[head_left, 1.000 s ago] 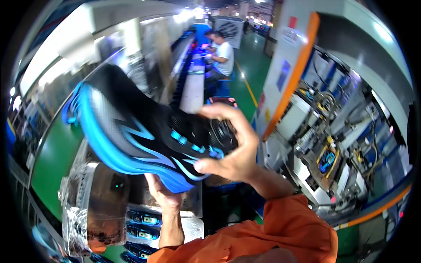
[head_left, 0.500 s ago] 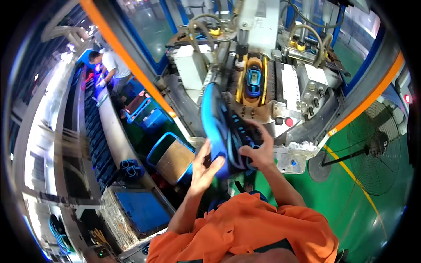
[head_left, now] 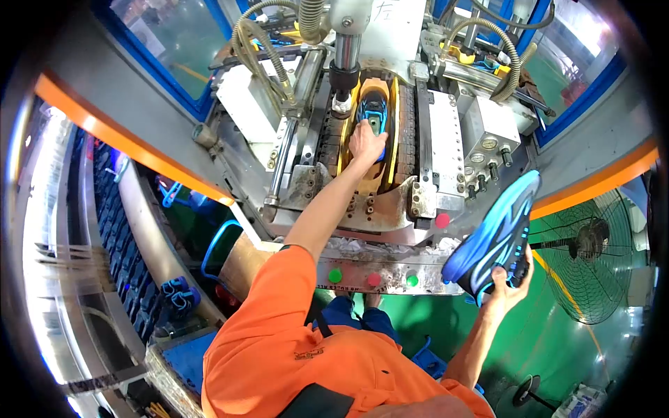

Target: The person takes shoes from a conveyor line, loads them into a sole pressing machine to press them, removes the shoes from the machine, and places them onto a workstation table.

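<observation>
My right hand (head_left: 507, 291) holds a blue and black sports shoe (head_left: 493, 237) off to the right, its light blue sole side turned outward and toe pointing up. The thumb presses on its dark upper. My left arm reaches forward into the press machine (head_left: 417, 132). There my left hand (head_left: 367, 143) has its fingers curled onto another blue and black shoe (head_left: 374, 106), which lies in the brown cradle between two yellow-edged pads. That hand hides part of this shoe. Just left of the cradle stands a vertical metal piston (head_left: 346, 70).
Green and red buttons (head_left: 335, 276) line the machine's front edge. Gauges (head_left: 490, 144) and knobs sit on its right side. A floor fan (head_left: 589, 240) stands at the right. On the left runs a conveyor (head_left: 115, 237), with a blue shoe (head_left: 180, 295) at its side.
My left hand has let go of the held shoe and moved forward onto the shoe in the machine. My right hand has carried its shoe to the right. The view has shifted.
</observation>
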Motion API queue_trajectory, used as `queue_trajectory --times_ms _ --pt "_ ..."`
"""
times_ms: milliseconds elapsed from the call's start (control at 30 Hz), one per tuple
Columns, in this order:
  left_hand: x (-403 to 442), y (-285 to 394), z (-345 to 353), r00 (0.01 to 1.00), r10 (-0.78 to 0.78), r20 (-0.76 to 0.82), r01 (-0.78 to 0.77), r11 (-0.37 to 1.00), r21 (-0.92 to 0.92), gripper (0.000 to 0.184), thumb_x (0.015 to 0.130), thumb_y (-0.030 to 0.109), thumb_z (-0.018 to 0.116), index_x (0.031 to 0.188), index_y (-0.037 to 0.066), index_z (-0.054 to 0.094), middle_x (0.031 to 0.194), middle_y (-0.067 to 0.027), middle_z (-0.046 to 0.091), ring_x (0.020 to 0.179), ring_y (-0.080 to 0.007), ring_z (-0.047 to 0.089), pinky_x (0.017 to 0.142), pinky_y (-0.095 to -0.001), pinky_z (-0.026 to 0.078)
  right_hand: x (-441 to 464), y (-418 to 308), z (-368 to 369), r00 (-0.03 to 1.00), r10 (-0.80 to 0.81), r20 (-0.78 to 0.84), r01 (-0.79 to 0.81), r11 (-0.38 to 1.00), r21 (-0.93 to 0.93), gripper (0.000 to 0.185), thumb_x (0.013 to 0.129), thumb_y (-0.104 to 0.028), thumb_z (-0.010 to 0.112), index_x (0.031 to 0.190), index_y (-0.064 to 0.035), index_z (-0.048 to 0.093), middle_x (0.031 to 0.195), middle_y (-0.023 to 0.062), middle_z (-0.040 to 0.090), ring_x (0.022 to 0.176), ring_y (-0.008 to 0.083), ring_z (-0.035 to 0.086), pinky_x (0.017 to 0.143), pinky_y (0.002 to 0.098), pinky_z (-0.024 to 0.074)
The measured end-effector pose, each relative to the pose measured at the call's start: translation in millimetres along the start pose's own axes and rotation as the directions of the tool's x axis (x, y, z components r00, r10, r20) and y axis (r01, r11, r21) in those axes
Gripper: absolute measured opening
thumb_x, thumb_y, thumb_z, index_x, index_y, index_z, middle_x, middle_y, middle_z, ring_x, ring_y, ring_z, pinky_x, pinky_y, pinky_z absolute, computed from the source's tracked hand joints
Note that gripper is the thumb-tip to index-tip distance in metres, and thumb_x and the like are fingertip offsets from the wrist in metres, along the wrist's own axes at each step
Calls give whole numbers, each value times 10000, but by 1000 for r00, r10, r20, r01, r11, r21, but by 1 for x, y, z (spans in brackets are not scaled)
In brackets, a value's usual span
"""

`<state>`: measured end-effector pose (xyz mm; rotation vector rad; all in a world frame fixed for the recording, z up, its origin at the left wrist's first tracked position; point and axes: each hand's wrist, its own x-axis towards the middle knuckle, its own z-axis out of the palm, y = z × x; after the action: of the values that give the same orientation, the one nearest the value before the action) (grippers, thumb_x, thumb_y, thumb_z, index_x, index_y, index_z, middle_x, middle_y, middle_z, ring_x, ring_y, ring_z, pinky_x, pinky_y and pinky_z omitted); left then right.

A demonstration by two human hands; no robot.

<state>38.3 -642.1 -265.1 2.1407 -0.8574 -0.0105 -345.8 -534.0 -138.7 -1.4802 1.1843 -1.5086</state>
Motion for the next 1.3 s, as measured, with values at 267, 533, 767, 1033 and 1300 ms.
queue_trajectory --times_ms 267,533,767,1033,1300 --pt "8 -48 -39 856 -239 459 517 423 -744 238 730 167 723 904 14 673 851 -96 686 671 -237 671 635 -363 531 107 0 86 999 -11 46 14 998 -66 557 722 -97 765 1225 14 554 1077 107 631 919 149 598 852 280 481" --pt "-158 -52 -271 809 -369 457 583 407 -703 406 757 155 687 1097 -61 631 971 -74 658 902 -136 600 834 -237 438 200 39 326 785 280 553 246 679 -692 716 581 -383 844 1067 95 624 1087 255 644 1055 307 622 872 358 489" --pt "-282 -72 -405 807 -587 -58 345 549 -761 345 743 130 649 1053 -23 634 890 -16 628 804 -107 573 750 -233 434 99 120 429 851 116 513 377 545 -749 633 687 -361 784 1097 30 502 974 236 674 926 363 668 802 422 538" --pt "-416 -58 -407 334 -863 -379 298 478 -826 255 780 101 697 1005 -4 640 921 -52 657 825 -135 607 769 -274 493 70 126 394 718 -209 664 646 556 -523 806 751 -352 758 1357 -20 342 1357 232 453 1242 371 464 1052 417 387" --pt "-487 -29 -368 249 -902 -353 823 389 -414 344 749 214 713 1061 78 660 1037 -79 641 947 -229 593 773 -353 478 -205 102 256 157 -468 869 367 845 389 157 833 -67 583 976 -52 648 929 128 626 820 301 613 699 363 504"
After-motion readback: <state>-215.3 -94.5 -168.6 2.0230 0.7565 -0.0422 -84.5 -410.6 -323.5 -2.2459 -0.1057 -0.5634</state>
